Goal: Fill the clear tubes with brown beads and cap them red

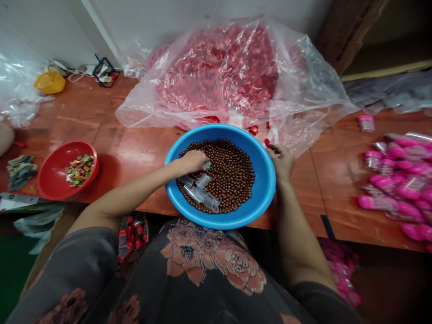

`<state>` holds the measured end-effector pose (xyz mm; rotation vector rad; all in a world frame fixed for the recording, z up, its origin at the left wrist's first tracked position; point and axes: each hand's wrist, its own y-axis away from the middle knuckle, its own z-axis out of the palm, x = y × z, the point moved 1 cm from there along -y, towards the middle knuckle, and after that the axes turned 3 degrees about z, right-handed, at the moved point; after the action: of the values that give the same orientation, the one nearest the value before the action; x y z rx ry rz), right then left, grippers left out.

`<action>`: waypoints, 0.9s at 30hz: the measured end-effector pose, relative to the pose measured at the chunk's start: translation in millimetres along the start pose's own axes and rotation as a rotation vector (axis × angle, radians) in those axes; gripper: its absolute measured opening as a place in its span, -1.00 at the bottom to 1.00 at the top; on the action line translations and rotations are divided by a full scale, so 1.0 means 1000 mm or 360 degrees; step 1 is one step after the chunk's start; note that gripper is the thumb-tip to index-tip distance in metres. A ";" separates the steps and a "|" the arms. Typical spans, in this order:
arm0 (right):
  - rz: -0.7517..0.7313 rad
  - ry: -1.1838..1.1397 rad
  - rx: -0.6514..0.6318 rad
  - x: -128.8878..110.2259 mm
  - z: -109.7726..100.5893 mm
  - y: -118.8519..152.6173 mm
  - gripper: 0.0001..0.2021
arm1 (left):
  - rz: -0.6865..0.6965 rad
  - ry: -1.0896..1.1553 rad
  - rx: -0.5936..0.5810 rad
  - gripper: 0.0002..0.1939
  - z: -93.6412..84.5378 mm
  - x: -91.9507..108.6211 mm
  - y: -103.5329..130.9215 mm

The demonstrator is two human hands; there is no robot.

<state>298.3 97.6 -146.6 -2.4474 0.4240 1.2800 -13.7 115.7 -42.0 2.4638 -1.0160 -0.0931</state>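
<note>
A blue basin [270, 180] stands before me, partly filled with small round brown balls [232, 171]. My left hand [194, 161] is down in it, closed around a small clear plastic tube [206, 165] that shows only in part. Several more clear plastic tubes [202, 191] lie on the balls below that hand. Just outside the basin's right rim, my right hand [283, 161] pinches a small red plastic piece [267, 142], which looks like a cap. Its fingertips are partly hidden.
Behind the basin lies a large clear bag [216, 72] of red pieces. On the left is a red bowl [47, 180] of wrapped candies, with a yellow container [49, 82] farther back. Pink-capped containers [401, 180] pile up on the right of the wooden table [324, 157].
</note>
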 end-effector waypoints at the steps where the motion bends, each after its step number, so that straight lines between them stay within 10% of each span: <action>1: 0.0104 -0.0243 0.0103 -0.001 -0.002 0.005 -0.68 | -0.0013 0.0028 0.0015 -0.68 -0.002 -0.002 -0.002; 9: 0.0411 -0.1314 0.0421 -0.040 -0.049 0.059 -0.42 | 0.0056 0.0700 0.0048 -0.66 0.007 0.015 -0.043; 17: 0.0535 -0.1559 0.0359 -0.057 -0.074 0.100 -0.72 | -0.0098 0.1826 -0.0128 -0.78 0.030 0.050 -0.076; 27: 0.0605 -0.1645 -0.0092 -0.064 -0.072 0.111 -0.71 | -0.0135 0.2467 -0.0357 -0.79 0.028 0.065 -0.064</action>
<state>269.7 -26.1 -73.5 -1.4390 0.5445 2.4699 68.9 99.7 -88.0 1.5617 -0.1448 1.3369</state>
